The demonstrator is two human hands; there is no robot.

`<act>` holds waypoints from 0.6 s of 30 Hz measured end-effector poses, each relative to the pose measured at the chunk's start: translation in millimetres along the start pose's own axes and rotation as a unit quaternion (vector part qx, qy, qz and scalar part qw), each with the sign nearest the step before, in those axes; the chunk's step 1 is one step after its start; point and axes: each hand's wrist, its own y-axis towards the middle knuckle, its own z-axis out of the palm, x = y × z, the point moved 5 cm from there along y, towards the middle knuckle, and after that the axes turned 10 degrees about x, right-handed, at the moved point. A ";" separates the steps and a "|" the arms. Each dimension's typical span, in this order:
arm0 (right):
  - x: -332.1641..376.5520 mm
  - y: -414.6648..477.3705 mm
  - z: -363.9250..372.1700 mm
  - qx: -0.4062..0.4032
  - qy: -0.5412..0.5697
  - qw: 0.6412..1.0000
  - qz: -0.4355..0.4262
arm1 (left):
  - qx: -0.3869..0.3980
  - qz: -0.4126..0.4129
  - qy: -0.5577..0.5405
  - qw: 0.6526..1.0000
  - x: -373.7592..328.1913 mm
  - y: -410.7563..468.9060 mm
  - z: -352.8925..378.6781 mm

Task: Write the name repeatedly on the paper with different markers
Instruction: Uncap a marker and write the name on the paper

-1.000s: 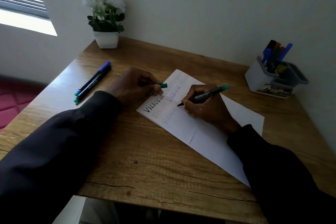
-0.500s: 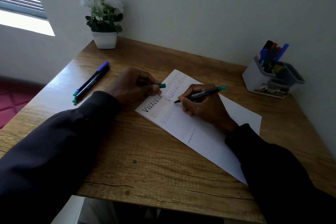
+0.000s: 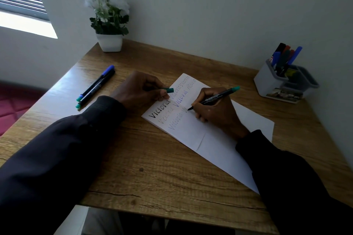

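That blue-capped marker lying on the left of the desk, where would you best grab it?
Take the blue-capped marker at mid-barrel, pinching from above. It lies flat on the table, and a second marker lies close along its right side, so probably best to come in from the free window side.

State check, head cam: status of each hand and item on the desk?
paper: flat, creased, partly written
right hand: grips uncapped marker, tip at third written line
left hand: holds green cap, rests at paper edge
spare markers: two, lying side by side, untouched
holder: upright, markers standing inside
plant pot: upright
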 end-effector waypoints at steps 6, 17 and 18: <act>-1.9 0.6 3.2 0.013 0.009 1.000 0.004 | 0.007 -0.007 -0.007 1.000 0.7 1.1 0.8; -3.1 -0.4 -1.2 -0.018 0.006 0.999 0.038 | 0.003 -0.003 -0.010 1.000 0.4 0.2 0.9; -3.3 -0.4 -1.7 -0.021 0.005 0.999 0.041 | 0.002 -0.003 -0.012 1.000 0.6 0.1 1.0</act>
